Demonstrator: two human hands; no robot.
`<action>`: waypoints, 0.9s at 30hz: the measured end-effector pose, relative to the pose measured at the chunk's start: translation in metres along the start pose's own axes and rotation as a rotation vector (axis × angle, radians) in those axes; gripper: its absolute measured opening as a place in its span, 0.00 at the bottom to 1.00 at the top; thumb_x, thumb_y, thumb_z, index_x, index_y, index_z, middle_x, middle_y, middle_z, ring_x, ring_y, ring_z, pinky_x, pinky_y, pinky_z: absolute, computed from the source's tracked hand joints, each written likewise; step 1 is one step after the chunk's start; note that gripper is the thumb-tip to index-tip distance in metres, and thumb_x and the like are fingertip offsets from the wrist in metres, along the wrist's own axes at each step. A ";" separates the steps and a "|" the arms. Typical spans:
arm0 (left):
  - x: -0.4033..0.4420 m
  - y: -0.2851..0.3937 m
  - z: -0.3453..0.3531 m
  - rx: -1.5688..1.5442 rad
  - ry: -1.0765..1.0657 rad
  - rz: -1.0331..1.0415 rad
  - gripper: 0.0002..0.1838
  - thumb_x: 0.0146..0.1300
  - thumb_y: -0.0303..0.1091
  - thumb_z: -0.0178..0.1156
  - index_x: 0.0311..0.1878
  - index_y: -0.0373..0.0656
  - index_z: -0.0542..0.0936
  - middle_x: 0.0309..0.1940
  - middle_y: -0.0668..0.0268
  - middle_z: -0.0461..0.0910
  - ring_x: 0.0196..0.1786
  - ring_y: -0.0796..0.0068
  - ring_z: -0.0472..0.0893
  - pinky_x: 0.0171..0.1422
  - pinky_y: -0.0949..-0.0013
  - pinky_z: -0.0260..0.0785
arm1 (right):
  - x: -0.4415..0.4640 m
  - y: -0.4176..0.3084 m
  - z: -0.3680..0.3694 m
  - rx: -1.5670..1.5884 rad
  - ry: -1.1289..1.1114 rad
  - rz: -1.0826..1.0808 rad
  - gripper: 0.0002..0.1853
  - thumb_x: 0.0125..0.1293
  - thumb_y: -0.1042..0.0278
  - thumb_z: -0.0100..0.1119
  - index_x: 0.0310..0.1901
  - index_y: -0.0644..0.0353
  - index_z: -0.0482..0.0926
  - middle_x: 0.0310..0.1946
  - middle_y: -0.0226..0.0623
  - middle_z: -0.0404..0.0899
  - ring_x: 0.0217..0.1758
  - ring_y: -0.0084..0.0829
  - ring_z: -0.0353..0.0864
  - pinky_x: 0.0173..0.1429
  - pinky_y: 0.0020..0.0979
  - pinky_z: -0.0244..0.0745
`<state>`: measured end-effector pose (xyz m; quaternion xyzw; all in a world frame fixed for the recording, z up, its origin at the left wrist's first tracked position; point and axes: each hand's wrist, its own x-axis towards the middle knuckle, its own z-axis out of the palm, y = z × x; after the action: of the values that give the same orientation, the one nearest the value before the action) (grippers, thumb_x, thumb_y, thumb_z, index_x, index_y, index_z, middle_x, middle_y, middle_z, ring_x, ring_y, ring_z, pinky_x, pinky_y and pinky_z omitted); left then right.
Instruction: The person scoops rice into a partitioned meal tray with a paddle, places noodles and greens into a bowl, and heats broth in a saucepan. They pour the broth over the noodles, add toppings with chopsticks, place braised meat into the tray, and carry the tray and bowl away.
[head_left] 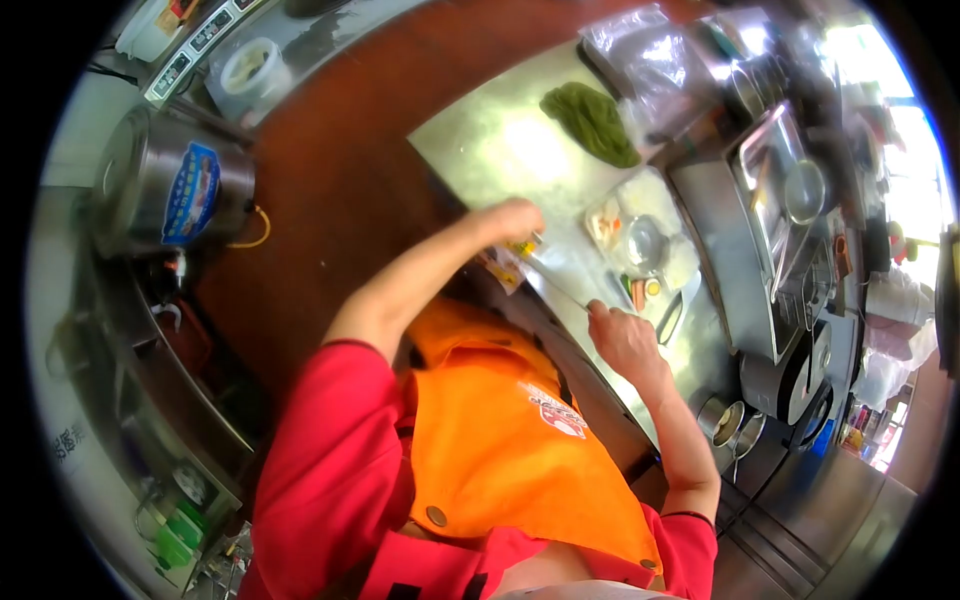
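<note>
My left hand (515, 218) is closed at the edge of the steel worktop (480, 125), with a small yellow item (524, 246) just below it. Closer to my right side, my right hand (625, 340) is also closed, its fingers pinched at one end of a thin straight object (562, 284). That object runs up toward my left hand; whether the left fingers hold it is hidden. Beyond my right hand lie a pair of scissors or tongs (672, 318), a small jar or roll (652, 287) and a clear tray (605, 222) with bits of food.
A green cloth (590, 122) and plastic bags (645, 55) lie farther back on the worktop. Metal trays with a ladle (804, 190) stand at the right. A large steel pot (150, 180) is at the left, across the red-brown floor (310, 190).
</note>
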<state>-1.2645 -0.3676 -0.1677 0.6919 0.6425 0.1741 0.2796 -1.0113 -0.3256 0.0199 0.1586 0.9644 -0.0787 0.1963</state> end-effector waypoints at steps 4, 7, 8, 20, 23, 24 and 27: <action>0.005 -0.002 -0.003 0.018 -0.021 0.033 0.07 0.52 0.35 0.60 0.31 0.43 0.82 0.29 0.51 0.79 0.35 0.48 0.79 0.40 0.54 0.70 | 0.010 0.009 -0.012 -0.104 -0.162 0.026 0.06 0.65 0.68 0.47 0.33 0.61 0.69 0.16 0.43 0.75 0.23 0.46 0.79 0.25 0.44 0.71; 0.000 -0.001 -0.005 -0.053 -0.041 -0.007 0.08 0.52 0.36 0.60 0.32 0.43 0.82 0.30 0.52 0.79 0.36 0.50 0.79 0.42 0.55 0.70 | 0.008 0.011 -0.015 -0.036 -0.178 0.033 0.05 0.64 0.70 0.46 0.32 0.62 0.69 0.16 0.46 0.75 0.23 0.49 0.78 0.27 0.47 0.71; 0.001 -0.004 -0.001 -0.082 -0.008 0.005 0.08 0.52 0.37 0.61 0.32 0.43 0.82 0.31 0.52 0.80 0.37 0.50 0.79 0.42 0.56 0.70 | 0.005 0.013 -0.017 -0.026 -0.189 0.035 0.05 0.64 0.71 0.46 0.33 0.62 0.69 0.17 0.46 0.75 0.24 0.49 0.78 0.27 0.47 0.70; -0.022 0.004 -0.028 -0.217 -0.030 -0.046 0.12 0.55 0.39 0.63 0.35 0.40 0.81 0.31 0.54 0.81 0.37 0.55 0.80 0.42 0.60 0.70 | -0.154 0.049 0.077 0.504 0.115 0.600 0.16 0.65 0.63 0.50 0.52 0.57 0.76 0.33 0.53 0.80 0.39 0.53 0.79 0.42 0.45 0.74; -0.033 0.012 -0.042 -0.240 -0.052 -0.033 0.10 0.55 0.37 0.61 0.35 0.39 0.81 0.31 0.54 0.80 0.38 0.56 0.79 0.43 0.61 0.69 | -0.206 0.039 0.114 0.597 0.353 0.768 0.15 0.65 0.65 0.52 0.52 0.60 0.75 0.29 0.54 0.78 0.32 0.51 0.80 0.36 0.44 0.72; -0.036 0.016 -0.047 -0.230 -0.064 -0.027 0.10 0.55 0.36 0.61 0.35 0.39 0.81 0.31 0.55 0.80 0.38 0.56 0.79 0.43 0.62 0.69 | -0.222 0.038 0.128 0.600 0.469 0.795 0.15 0.65 0.67 0.53 0.52 0.62 0.75 0.26 0.54 0.78 0.29 0.50 0.80 0.33 0.43 0.72; -0.040 0.039 -0.063 -0.214 -0.080 -0.037 0.08 0.56 0.33 0.59 0.35 0.39 0.81 0.32 0.56 0.79 0.39 0.57 0.78 0.44 0.62 0.69 | -0.255 0.063 0.161 0.420 0.523 0.937 0.18 0.63 0.67 0.54 0.54 0.61 0.74 0.19 0.47 0.74 0.21 0.46 0.76 0.27 0.41 0.67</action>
<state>-1.2761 -0.3976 -0.0895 0.6526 0.6212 0.2088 0.3802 -0.7108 -0.3713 -0.0297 0.6187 0.7714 -0.1311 -0.0705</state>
